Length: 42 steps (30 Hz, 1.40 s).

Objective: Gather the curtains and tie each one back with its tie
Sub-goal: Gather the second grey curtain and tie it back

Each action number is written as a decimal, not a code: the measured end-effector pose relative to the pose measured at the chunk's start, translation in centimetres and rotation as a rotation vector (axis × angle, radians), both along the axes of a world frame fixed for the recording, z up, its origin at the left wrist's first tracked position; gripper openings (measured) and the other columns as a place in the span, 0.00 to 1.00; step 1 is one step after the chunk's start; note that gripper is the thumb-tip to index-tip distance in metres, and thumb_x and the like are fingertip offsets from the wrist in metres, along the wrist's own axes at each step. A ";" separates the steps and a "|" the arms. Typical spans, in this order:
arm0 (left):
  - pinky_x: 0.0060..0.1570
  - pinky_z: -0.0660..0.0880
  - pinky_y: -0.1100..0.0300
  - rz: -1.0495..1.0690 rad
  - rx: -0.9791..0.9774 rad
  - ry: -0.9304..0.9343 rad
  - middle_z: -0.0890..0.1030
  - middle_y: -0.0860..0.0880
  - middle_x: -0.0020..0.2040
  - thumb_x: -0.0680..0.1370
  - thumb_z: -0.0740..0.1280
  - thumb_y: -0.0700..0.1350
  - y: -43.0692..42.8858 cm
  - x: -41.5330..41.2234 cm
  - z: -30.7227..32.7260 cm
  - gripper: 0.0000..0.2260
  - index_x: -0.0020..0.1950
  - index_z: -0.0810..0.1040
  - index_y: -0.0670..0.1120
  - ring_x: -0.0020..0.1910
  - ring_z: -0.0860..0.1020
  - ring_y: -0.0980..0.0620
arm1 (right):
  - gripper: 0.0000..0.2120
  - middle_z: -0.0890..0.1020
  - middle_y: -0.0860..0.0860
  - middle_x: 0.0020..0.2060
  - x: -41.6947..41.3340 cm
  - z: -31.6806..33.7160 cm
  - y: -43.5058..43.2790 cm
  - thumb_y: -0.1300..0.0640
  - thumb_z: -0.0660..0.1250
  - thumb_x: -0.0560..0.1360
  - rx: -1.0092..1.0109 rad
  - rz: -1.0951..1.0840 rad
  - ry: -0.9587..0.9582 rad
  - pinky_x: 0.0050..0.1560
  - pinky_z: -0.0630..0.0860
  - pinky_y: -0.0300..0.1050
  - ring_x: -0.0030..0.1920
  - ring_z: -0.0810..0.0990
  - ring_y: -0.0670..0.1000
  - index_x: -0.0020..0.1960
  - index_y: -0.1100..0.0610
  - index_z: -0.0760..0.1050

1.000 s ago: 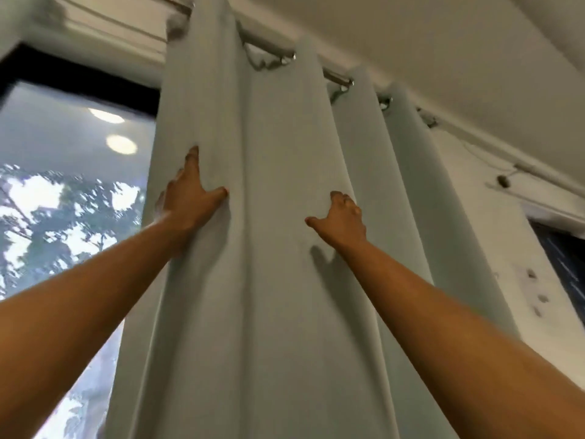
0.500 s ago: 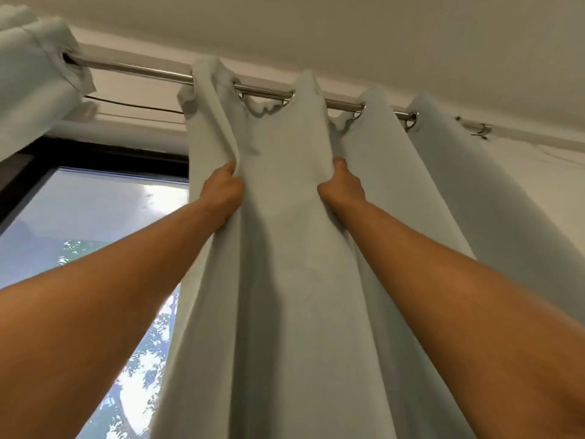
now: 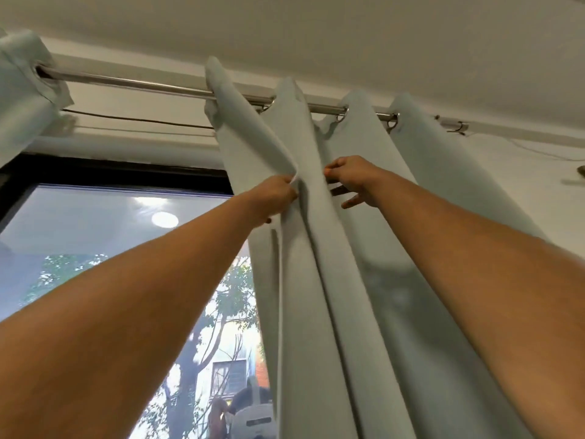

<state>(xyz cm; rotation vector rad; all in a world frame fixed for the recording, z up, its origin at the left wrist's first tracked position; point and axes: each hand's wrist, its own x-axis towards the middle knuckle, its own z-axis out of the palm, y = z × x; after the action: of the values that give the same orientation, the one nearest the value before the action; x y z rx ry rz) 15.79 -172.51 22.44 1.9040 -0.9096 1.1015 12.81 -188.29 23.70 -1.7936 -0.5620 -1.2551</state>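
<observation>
A pale grey-green curtain [image 3: 348, 280] hangs in deep folds from metal rings on a steel rod [image 3: 142, 83], filling the middle and right of the view. My left hand [image 3: 275, 198] is raised high and pinches the curtain's left edge fold. My right hand [image 3: 351, 182] is just to the right, thumb and forefinger closed on the neighbouring fold, other fingers spread. The two hands are close together with one narrow fold between them. A second curtain [image 3: 22, 90] is bunched at the rod's far left. No tie is in view.
A dark-framed window [image 3: 110, 248] lies to the left, showing trees and a building outside. The ceiling is close above the rod. A rod bracket [image 3: 456, 125] sits on the white wall at the right.
The curtain's left edge has slid right along the rod, baring more window. Both hands have come closer together, changing from flat palms on the cloth to pinching its folds.
</observation>
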 end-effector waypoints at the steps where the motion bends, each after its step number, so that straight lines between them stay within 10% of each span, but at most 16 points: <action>1: 0.48 0.73 0.56 0.005 -0.087 -0.072 0.76 0.44 0.64 0.79 0.61 0.43 0.7 0.4 0.0 0.18 0.69 0.72 0.50 0.54 0.76 0.47 | 0.13 0.77 0.54 0.57 -0.2 -0.2 -0.2 0.54 0.61 0.79 -0.027 -0.022 0.001 0.46 0.74 0.52 0.52 0.77 0.53 0.62 0.57 0.73; 9: 0.66 0.68 0.43 0.282 -0.162 -0.215 0.64 0.40 0.75 0.73 0.67 0.64 -2.1 1.2 -0.4 0.45 0.77 0.37 0.60 0.68 0.70 0.36 | 0.28 0.64 0.58 0.70 0.8 -0.4 -6.3 0.56 0.63 0.75 0.111 -0.759 -0.141 0.65 0.64 0.57 0.70 0.61 0.59 0.72 0.57 0.58; 18: 0.62 0.72 0.45 0.356 -0.274 -0.225 0.71 0.40 0.68 0.75 0.69 0.57 -2.9 1.5 0.2 0.44 0.78 0.38 0.58 0.60 0.74 0.38 | 0.26 0.70 0.61 0.67 5.5 0.8 -12.8 0.61 0.63 0.76 0.242 -0.478 -0.007 0.63 0.69 0.52 0.66 0.70 0.62 0.72 0.60 0.59; 27: 0.60 0.74 0.45 0.111 -0.470 -0.181 0.70 0.43 0.71 0.78 0.66 0.54 2.2 -0.2 0.6 0.34 0.79 0.51 0.55 0.60 0.74 0.42 | 0.15 0.75 0.63 0.62 3.3 3.0 3.2 0.61 0.58 0.79 -0.254 -0.303 -0.353 0.59 0.69 0.48 0.63 0.72 0.61 0.64 0.63 0.71; 31: 0.59 0.73 0.49 -0.054 -0.536 -0.054 0.75 0.45 0.63 0.78 0.60 0.63 4.0 -1.3 0.5 0.29 0.72 0.68 0.46 0.57 0.76 0.44 | 0.14 0.77 0.61 0.45 0.9 2.4 7.1 0.65 0.58 0.79 -0.487 -0.021 -0.061 0.47 0.77 0.53 0.50 0.77 0.60 0.64 0.65 0.69; 35: 0.63 0.71 0.44 0.192 -0.376 -0.052 0.69 0.40 0.70 0.75 0.67 0.62 2.1 -1.0 -0.4 0.36 0.76 0.59 0.46 0.66 0.71 0.39 | 0.19 0.73 0.56 0.62 1.8 0.8 5.9 0.58 0.56 0.82 -0.588 -0.067 0.142 0.32 0.79 0.42 0.60 0.75 0.55 0.71 0.58 0.62; 39: 0.64 0.68 0.45 0.257 -0.367 -0.063 0.65 0.40 0.74 0.74 0.72 0.55 -0.6 -0.8 -0.9 0.41 0.78 0.52 0.46 0.70 0.66 0.38 | 0.16 0.76 0.51 0.62 3.1 -0.1 1.3 0.52 0.58 0.81 -0.387 0.091 0.089 0.52 0.73 0.47 0.61 0.75 0.51 0.66 0.56 0.72; 42: 0.67 0.66 0.44 0.298 -0.371 -0.055 0.66 0.39 0.72 0.71 0.75 0.54 -1.7 -0.4 -0.7 0.46 0.78 0.50 0.46 0.70 0.67 0.37 | 0.15 0.78 0.56 0.59 4.2 0.2 -2.8 0.52 0.61 0.78 -0.103 -0.270 -0.230 0.56 0.72 0.46 0.61 0.75 0.56 0.61 0.58 0.76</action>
<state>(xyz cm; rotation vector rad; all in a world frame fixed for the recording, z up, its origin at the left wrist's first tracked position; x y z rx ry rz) 15.43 -174.18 21.75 1.7353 -0.4155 1.3944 17.03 -191.13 23.90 -1.8679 -0.5311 -1.6594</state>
